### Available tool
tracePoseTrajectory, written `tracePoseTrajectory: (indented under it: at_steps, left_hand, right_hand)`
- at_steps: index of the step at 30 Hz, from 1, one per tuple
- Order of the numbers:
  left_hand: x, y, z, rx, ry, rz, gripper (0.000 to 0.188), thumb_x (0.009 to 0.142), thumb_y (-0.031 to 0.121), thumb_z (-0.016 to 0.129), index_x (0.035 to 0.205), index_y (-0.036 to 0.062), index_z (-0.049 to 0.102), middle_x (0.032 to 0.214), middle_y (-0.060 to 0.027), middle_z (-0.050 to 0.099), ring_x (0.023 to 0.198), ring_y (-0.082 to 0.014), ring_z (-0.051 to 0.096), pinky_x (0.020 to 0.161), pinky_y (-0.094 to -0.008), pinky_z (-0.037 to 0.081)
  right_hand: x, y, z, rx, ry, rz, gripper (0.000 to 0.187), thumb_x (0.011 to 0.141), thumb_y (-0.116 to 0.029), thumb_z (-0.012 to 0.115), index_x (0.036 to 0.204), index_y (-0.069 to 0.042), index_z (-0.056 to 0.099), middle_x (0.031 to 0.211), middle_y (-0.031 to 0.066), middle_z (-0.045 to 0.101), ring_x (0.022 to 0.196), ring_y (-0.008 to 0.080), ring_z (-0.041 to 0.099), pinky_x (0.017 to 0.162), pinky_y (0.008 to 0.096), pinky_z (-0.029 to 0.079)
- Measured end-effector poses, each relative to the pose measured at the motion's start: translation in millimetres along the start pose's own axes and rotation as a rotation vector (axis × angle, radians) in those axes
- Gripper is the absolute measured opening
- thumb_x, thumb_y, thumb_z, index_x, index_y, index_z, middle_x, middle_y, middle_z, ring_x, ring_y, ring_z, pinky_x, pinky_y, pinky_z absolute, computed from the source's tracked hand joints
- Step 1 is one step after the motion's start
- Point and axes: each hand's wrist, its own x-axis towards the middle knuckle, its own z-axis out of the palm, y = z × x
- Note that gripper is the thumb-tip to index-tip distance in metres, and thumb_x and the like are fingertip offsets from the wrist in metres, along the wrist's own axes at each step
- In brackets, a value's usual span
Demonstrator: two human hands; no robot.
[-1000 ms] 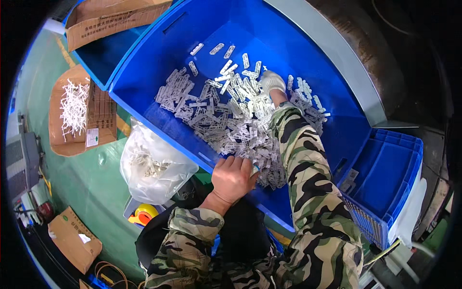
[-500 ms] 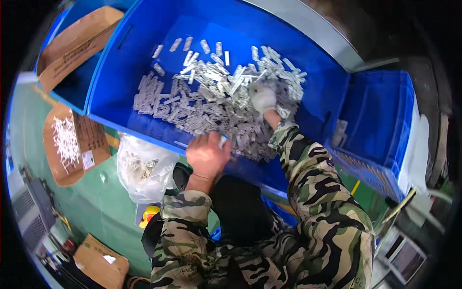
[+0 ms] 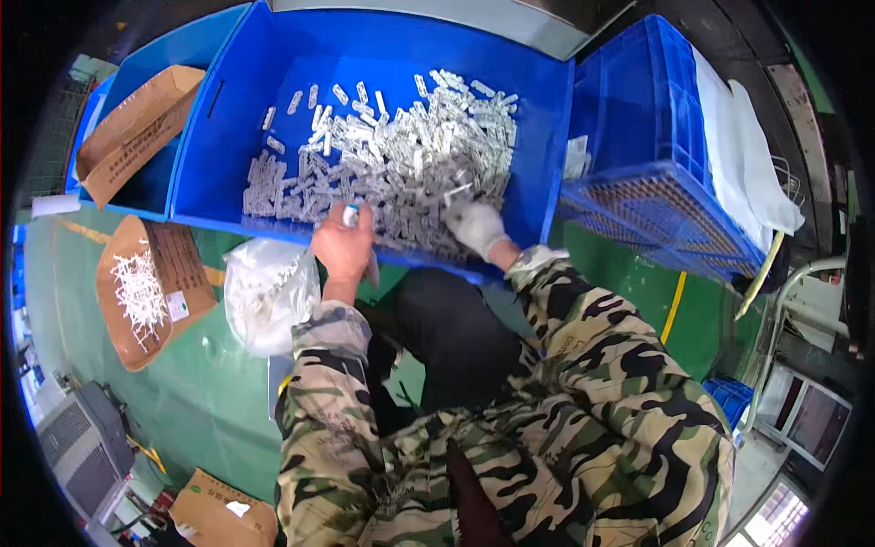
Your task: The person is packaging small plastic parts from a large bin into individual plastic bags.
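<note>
A large blue bin (image 3: 232, 196) holds a heap of small flat whitish-grey plastic pieces (image 3: 410, 137), oblong and scattered in layers. My left hand (image 3: 344, 251), bare, is closed at the bin's near edge around a small object with a white-and-blue end (image 3: 351, 215); the fingers hide most of it, so its kind does not show. Over the near right of the heap is my right hand (image 3: 476, 226) in a white glove. Its fingers are closed on one of the pale plastic pieces (image 3: 458, 192), which looks slightly blurred.
A clear plastic bag (image 3: 269, 301) with pale pieces hangs below the bin's near side. Left of it sits a cardboard box (image 3: 182, 273) of thin white sticks. Another cardboard box (image 3: 137, 137) stands in a blue bin. On the right is a blue crate (image 3: 629, 109).
My right hand has come back from deeper in the heap toward the near edge, with a plastic piece now visible in its fingers. The whole view has shifted; my left hand stays closed.
</note>
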Motion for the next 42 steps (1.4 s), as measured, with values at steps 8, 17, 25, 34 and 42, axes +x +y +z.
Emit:
tracePoseTrajectory:
  at_steps: [8, 17, 25, 34, 42]
  left_hand:
    - [-24.4, 73.5, -131.6, -0.804, -0.220, -0.576, 0.026, 0.091, 0.022, 0.078, 0.074, 0.0053, 0.066, 0.063, 0.0051, 0.058, 0.059, -0.0040, 0.047, 0.052, -0.0258, 0.038]
    - [-76.4, 77.0, -125.1, 0.258, -0.795, 0.460, 0.025, 0.084, 0.031, 0.073, 0.090, 0.0069, 0.066, 0.076, -0.0164, 0.071, 0.076, -0.0381, 0.071, 0.068, -0.0493, 0.055]
    - [-61.6, 79.2, -116.7, 0.196, -0.820, 0.476, 0.022, 0.084, 0.028, 0.071, 0.093, 0.0078, 0.068, 0.080, -0.0165, 0.072, 0.079, -0.0377, 0.071, 0.070, -0.0501, 0.055]
    - [-63.6, 64.5, -122.6, 0.140, -0.955, 0.442, 0.015, 0.073, 0.017, 0.069, 0.081, 0.0067, 0.075, 0.081, -0.0167, 0.074, 0.078, -0.0363, 0.074, 0.067, -0.0488, 0.057]
    - [-66.9, 65.3, -132.3, 0.215, -1.059, 0.315, 0.019, 0.075, 0.025, 0.076, 0.090, 0.0149, 0.081, 0.098, -0.0072, 0.078, 0.096, -0.0274, 0.074, 0.079, -0.0410, 0.055]
  right_hand:
    - [-42.5, -16.5, -120.9, 0.854, 0.380, 0.233, 0.043, 0.098, -0.006, 0.058, 0.141, -0.006, 0.058, 0.085, 0.0137, 0.071, 0.056, 0.0170, 0.063, 0.048, 0.0325, 0.050]
    - [-41.0, -9.2, -115.9, 1.120, 0.297, 0.351, 0.040, 0.095, -0.011, 0.062, 0.132, 0.004, 0.060, 0.091, 0.0192, 0.075, 0.064, 0.0223, 0.070, 0.056, 0.0346, 0.058]
    - [-45.8, -2.8, -116.4, 1.175, 0.321, 0.486, 0.034, 0.092, -0.007, 0.063, 0.123, 0.006, 0.063, 0.088, 0.0194, 0.074, 0.061, 0.0249, 0.070, 0.054, 0.0369, 0.059]
    - [44.6, -95.3, -95.1, 1.144, -0.025, 0.302, 0.026, 0.097, -0.014, 0.061, 0.114, 0.005, 0.067, 0.090, 0.0156, 0.074, 0.066, 0.0207, 0.068, 0.058, 0.0301, 0.053]
    - [24.1, -490.9, -77.1, 1.090, -0.610, -0.354, 0.060, 0.097, -0.040, 0.068, 0.132, 0.008, 0.056, 0.101, 0.0212, 0.073, 0.067, 0.0210, 0.070, 0.062, 0.0338, 0.059]
